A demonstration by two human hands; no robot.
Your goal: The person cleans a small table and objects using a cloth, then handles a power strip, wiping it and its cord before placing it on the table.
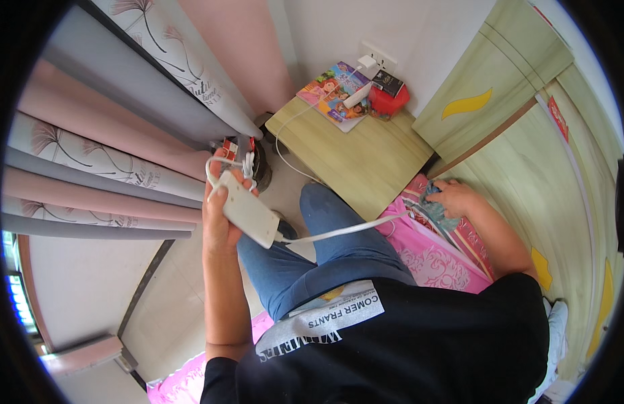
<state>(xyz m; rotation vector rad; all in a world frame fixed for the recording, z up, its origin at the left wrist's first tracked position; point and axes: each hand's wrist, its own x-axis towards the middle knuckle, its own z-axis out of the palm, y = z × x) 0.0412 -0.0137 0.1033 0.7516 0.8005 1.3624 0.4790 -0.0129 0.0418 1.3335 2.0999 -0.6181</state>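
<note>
My left hand (pixel 223 212) holds a white power strip (pixel 250 209), its thumb on the near face and fingers behind. A bundled white cord (pixel 247 165) hangs by the fingers at its upper end. From its lower end a thick white cable (pixel 347 231) runs across above my thighs to the bed edge. At the right, my right hand (pixel 456 197) rests on the bed, its fingers on a crumpled grey-green cloth (pixel 438 207). Under the cloth lie a red patterned mat (pixel 473 237) and a pink bedsheet (pixel 433 262).
A wooden nightstand (pixel 357 156) ahead bears picture books (pixel 337 96), a red container (pixel 387 103) with a small black box (pixel 387 83), and a white object (pixel 357 96). A white charger (pixel 366 61) sits in the wall socket (pixel 385 59). Curtains (pixel 115 126) hang left; a bin (pixel 263 166) stands beside them.
</note>
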